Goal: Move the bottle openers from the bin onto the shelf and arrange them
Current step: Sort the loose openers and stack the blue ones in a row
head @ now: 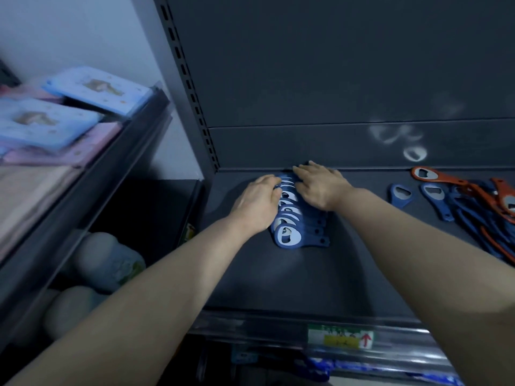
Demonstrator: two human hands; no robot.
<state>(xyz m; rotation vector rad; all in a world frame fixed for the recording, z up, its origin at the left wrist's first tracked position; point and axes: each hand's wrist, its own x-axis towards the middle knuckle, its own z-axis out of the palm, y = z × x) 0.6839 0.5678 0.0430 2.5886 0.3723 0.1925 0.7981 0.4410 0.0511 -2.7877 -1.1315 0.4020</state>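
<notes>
Arranging step in hand, by the look of it: left hand point(257, 201) and right hand point(317, 188) flat and unclenched, pressing from either side on an overlapping row of blue bottle openers point(292, 218) at the back left of the dark shelf point(320, 274), gripping nothing. Next move likely calling for a reach to the loose heap of blue and orange openers point(479, 207) lying well apart at the right, to be squared into rows the same way; bin not in view. Dim, matte shelf with a price label point(340, 337) on its front edge, blurred blue packets point(94, 90) on a neighbouring rack at left.
</notes>
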